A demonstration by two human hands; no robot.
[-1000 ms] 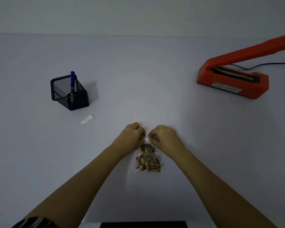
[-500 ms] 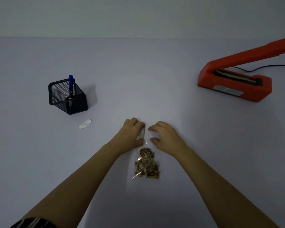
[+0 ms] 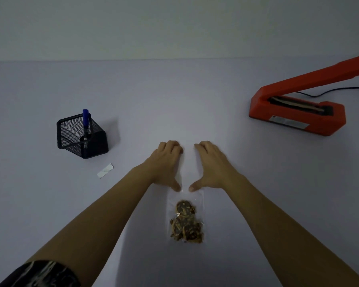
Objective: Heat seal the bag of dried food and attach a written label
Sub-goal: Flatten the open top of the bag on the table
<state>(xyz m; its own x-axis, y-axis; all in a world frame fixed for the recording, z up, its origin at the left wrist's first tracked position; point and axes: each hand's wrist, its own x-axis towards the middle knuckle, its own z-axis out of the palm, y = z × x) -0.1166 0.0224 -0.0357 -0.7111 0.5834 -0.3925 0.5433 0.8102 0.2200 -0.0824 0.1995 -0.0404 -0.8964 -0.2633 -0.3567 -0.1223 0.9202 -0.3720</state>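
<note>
A small clear bag of brown dried food (image 3: 186, 221) lies flat on the pale table, close to me. My left hand (image 3: 166, 162) and my right hand (image 3: 210, 163) lie palm down just beyond its upper end, fingers spread forward, thumbs touching the bag's top edge. Neither hand grips anything. The red heat sealer (image 3: 296, 108) stands at the far right with its arm raised. A small white label (image 3: 105, 170) lies on the table to the left. A blue pen (image 3: 85, 122) stands in a black mesh holder (image 3: 82, 136).
The sealer's black cord (image 3: 330, 92) runs off to the right behind it. A pale wall (image 3: 174, 27) rises behind the table's far edge. A dark patterned sleeve (image 3: 42, 274) shows at the bottom left.
Both hands have let go of the bag's top, opened flat and slid forward on the table. The view has tilted down, so everything sits lower in frame.
</note>
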